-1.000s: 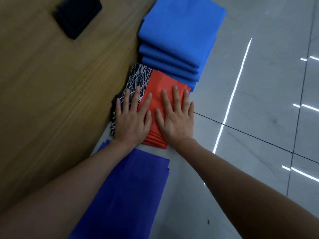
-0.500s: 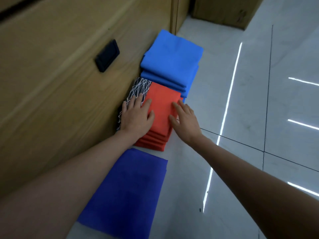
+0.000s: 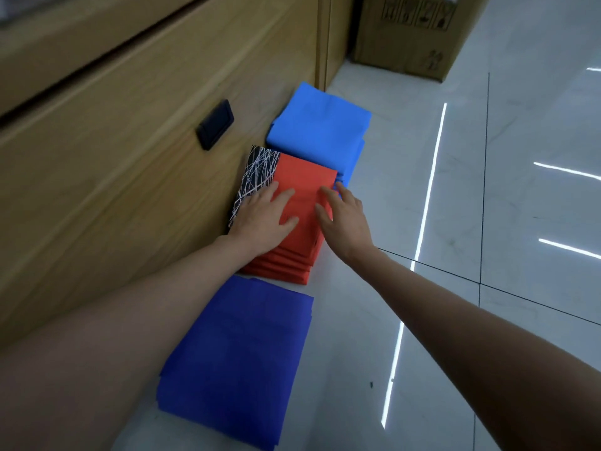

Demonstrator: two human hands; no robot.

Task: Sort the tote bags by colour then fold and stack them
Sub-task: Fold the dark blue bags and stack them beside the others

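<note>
So we've got three piles lined up along the foot of the wooden cabinet (image 3: pixel 130 157), running from the bottom of the frame up to the centre. That looks like the colour sorting pretty much done, with the wall as a straight edge. The red stack (image 3: pixel 302 180) sits dead centre, the light blue stack (image 3: pixel 318 128) is just above it and touching, and the dark blue stack (image 3: pixel 237 353) is just below. Our left hand (image 3: pixel 263 219) lies flat with the fingers spread over the left side of the red pile, partly on a black-and-white scribble-print bag (image 3: pixel 257 167) tucked between the red and the cabinet. We'd guess that's to press the folds down. Our right hand (image 3: pixel 346 222) is at the pile's right edge, fingers loose and straight, gripping nothing. We honestly can't tell if it's touching or hovering, but it's probably squaring that side up. The fabric looks like thin matte non-woven stuff with crisp creases, the layers showing as neat ridges at the red pile's near edge. The pale tiled floor (image 3: pixel 487 222) is glossy with light streaks, so piles may slide. There's a cardboard box (image 3: pixel 413 34) top right and a black recessed handle (image 3: pixel 216 124) on the cabinet.
</note>
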